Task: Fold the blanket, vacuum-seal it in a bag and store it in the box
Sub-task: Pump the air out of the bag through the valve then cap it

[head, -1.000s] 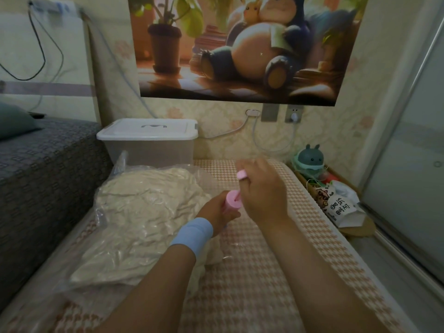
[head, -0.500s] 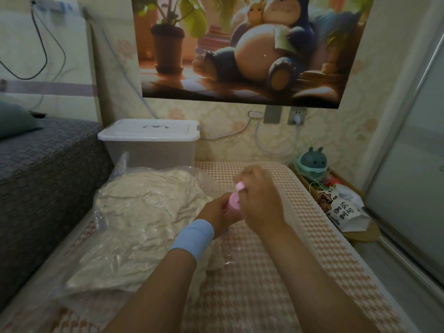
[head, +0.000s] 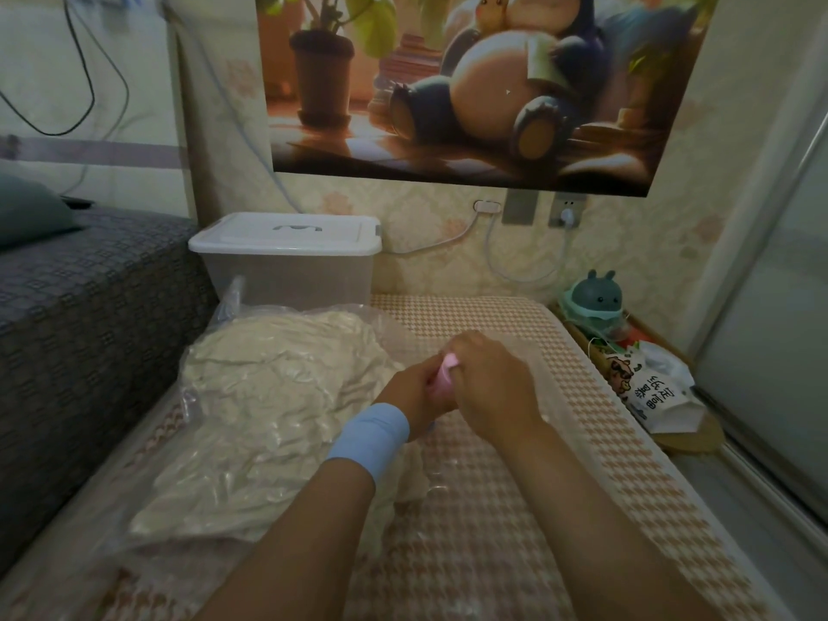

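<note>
Right hand [head: 488, 383] lowered onto pink valve [head: 446, 368]; lidded box [head: 286, 262] behind bag [head: 230, 302].

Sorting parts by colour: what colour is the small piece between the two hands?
The small piece is pink, clearest in head view.

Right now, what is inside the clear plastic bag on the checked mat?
A crumpled cream blanket lies inside the clear plastic bag, the film tight on it. Its right edge is hidden behind the left hand, which with the right hand grips a pink plastic valve.
</note>
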{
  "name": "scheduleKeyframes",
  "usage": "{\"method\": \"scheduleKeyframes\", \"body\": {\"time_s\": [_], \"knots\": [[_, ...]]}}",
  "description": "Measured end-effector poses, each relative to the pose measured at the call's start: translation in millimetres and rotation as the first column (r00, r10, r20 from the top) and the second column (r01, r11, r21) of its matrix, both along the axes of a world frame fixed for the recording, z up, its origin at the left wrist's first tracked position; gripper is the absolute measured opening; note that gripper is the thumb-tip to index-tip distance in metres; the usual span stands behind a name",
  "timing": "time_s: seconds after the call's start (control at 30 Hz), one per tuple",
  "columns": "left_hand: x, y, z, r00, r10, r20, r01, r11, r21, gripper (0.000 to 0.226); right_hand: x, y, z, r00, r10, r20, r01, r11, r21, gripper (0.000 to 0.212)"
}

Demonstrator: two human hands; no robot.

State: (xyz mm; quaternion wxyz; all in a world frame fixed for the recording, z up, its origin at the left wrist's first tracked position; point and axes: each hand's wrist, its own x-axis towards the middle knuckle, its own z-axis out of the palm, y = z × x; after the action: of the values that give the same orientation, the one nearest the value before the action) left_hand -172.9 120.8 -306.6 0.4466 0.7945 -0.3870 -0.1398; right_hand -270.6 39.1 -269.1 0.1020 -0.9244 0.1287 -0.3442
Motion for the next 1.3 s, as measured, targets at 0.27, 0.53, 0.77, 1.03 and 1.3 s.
{"method": "scheduleKeyframes", "body": {"time_s": [0.27,0.53,0.77,1.03,1.3], "knots": [[7,6,-5,1.000,0.013,-0.013,-0.013,0.998,-0.057,0.057,-9,19,80,0.809,0.044,0.587,0.102,0.972,-0.213,0.024],[2,6,-4,0.997,-0.001,0.073,0.004,0.999,-0.037,0.037,1,3,6,0.996,-0.061,-0.063,0.057,0.996,-0.063,0.045],[9,3,-8,0.995,-0.007,-0.098,-0.007,0.991,-0.135,0.049,-13,21,85,0.804,0.035,0.594,0.149,0.955,-0.257,0.021],[4,1,-8,0.998,0.007,-0.057,-0.011,0.997,-0.076,0.033,4,2,8,0.991,-0.092,-0.100,0.085,0.994,-0.072,0.024],[12,2,-13,0.998,0.013,-0.060,-0.020,0.993,-0.119,0.057,-8,22,87,0.807,0.043,0.589,0.118,0.965,-0.233,0.019]]}}
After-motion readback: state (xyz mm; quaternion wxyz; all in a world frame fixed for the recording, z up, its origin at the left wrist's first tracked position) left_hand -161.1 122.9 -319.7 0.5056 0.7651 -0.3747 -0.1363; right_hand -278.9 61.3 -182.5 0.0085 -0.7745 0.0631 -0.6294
